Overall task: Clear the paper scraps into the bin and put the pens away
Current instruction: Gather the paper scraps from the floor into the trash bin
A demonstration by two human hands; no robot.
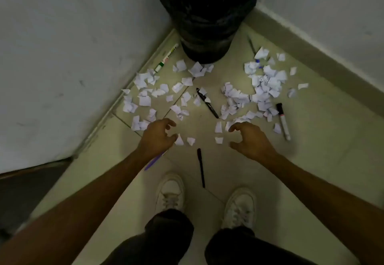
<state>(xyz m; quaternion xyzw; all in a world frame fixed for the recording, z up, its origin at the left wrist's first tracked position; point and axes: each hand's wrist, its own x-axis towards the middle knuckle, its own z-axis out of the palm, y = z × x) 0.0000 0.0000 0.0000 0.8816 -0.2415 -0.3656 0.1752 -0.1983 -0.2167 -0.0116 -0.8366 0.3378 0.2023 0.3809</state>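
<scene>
Several white paper scraps [262, 86] lie scattered over the tiled floor in front of a bin lined with a black bag [205, 15] in the corner. Pens lie among them: a green-capped marker [167, 57] by the left wall, a black pen [207, 102] in the middle, a red-banded marker [283, 121] on the right, a thin dark pen [201, 167] near my feet, and a purple pen [154, 160] partly under my left wrist. My left hand [158, 136] and right hand [247, 138] hover just above the nearest scraps, fingers curled apart, holding nothing.
Two white walls meet behind the bin, with a grey skirting along the right wall [311, 57]. My white shoes [239, 206] stand on the tiles below the hands. A dark doorway or floor strip [25, 185] lies at the lower left.
</scene>
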